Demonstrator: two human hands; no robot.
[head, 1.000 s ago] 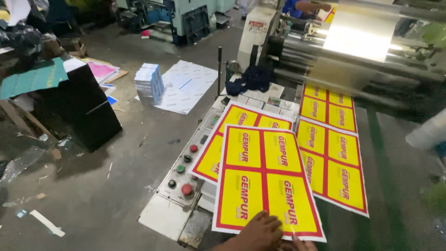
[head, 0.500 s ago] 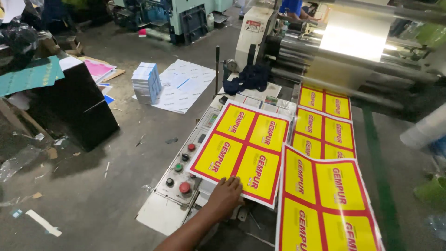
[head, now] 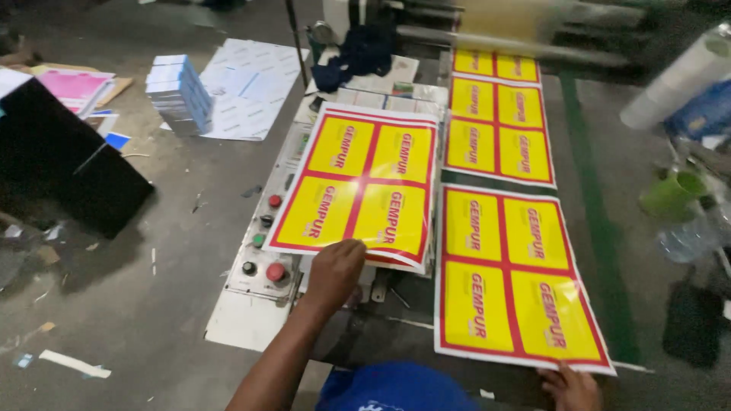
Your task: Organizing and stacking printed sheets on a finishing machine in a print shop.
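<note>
A stack of yellow-and-red sheets is lain on the machine top beside a control panel; its near edge is pressed by the left hand, fingers together; a loose sheet is lain just right of it, its near corner pinched by the right hand; further sheets are seen beyond; a green cup is stood well right.

Left hand: I am reaching forward with arm extended, palm down, fingers curled together. Right hand: I am keeping it low, fingers bent, mostly out of view.
</note>
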